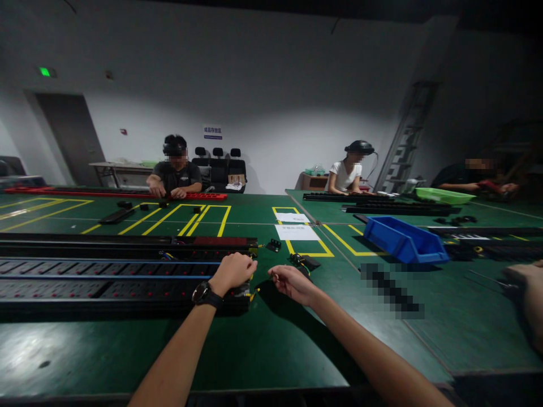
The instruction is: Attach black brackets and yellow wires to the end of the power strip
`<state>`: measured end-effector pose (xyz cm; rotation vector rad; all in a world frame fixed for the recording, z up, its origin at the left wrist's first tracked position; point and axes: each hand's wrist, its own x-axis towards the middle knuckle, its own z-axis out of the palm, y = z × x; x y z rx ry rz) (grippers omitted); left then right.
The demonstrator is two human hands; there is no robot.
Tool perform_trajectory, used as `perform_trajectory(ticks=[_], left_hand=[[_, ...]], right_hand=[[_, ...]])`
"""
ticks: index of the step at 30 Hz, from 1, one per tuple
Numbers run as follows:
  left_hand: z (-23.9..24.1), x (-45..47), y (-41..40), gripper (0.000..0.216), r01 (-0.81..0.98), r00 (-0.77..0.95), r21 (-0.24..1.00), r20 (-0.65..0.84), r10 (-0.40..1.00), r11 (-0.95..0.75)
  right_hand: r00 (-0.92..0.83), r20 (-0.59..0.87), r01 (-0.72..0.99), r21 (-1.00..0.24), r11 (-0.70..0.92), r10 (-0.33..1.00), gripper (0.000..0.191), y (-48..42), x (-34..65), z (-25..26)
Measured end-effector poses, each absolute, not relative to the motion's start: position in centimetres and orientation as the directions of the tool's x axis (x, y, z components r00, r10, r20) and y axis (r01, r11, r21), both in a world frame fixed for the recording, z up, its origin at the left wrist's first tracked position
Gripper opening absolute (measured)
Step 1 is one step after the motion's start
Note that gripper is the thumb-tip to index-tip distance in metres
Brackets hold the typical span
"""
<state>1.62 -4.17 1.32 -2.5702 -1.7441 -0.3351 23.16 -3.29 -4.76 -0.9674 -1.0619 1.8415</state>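
Long black power strips (139,289) with rows of sockets and small red parts lie side by side at left. My left hand (235,270), with a watch on its wrist, rests over their right end, fingers curled down; what they grip there is hidden. Just right of the strip ends, my right hand (292,282) is held above the table, thumb and fingertips pinched; anything between them is too small to name. Yellow wire ends (255,291) stick out of the strips near my left hand. A small black bracket (274,245) and a black part with wires (305,260) lie beyond my hands.
The green table (237,362) carries yellow tape outlines and white paper sheets (297,232). A blue bin (405,240) stands at right, a green tray (445,195) farther back. People sit across the table; a co-worker's hand (528,288) shows at the right edge.
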Motion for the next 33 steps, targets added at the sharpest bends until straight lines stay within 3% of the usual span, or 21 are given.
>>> perform_trajectory(ticks=[33], left_hand=[[1.19, 1.57, -4.08, 0.053, 0.917, 0.358, 0.115, 0.186, 0.915, -0.382]], right_hand=[[-0.425, -0.213, -0.260, -0.903, -0.344, 0.880, 0.017, -3.29, 23.27, -4.75]])
